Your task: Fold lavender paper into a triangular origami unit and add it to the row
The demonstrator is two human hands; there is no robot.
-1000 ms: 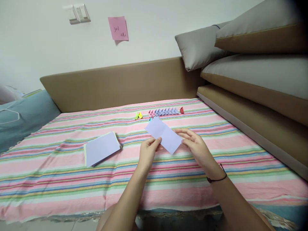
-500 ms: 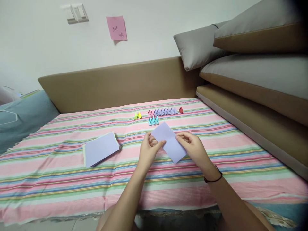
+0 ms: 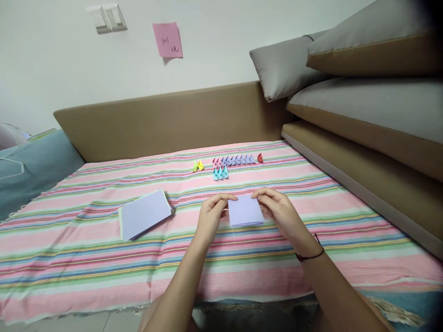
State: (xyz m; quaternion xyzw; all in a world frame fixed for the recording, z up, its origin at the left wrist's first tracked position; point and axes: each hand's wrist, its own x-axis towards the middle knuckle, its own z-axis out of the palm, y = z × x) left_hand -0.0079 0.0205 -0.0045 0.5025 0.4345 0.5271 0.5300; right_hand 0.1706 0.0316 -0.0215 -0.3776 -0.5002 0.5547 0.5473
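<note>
A lavender sheet of paper (image 3: pixel 246 211), folded over with its layers parted slightly at the near edge, is between my two hands. My left hand (image 3: pixel 213 214) pinches its upper left corner, fingers on top and thumb hidden behind. At the upper right corner my right hand (image 3: pixel 277 210) grips the paper the same way. Beyond the paper, small folded paper pieces stand in rows: a lavender row (image 3: pixel 238 160) with pink pieces (image 3: pixel 217 162) at its left end, and a turquoise row (image 3: pixel 220 173) in front.
A stack of lavender paper (image 3: pixel 147 215) lies to the left on the striped cloth (image 3: pixel 104 258). Yellow folded pieces (image 3: pixel 198 166) and a red piece (image 3: pixel 260 158) sit farther back. Cushions (image 3: pixel 367 108) are piled at the right, and a brown backrest (image 3: pixel 166 122) runs behind.
The paper was held diagonally as a longer rectangle with a centre crease. It is now folded into a smaller, squarer shape, level between both hands.
</note>
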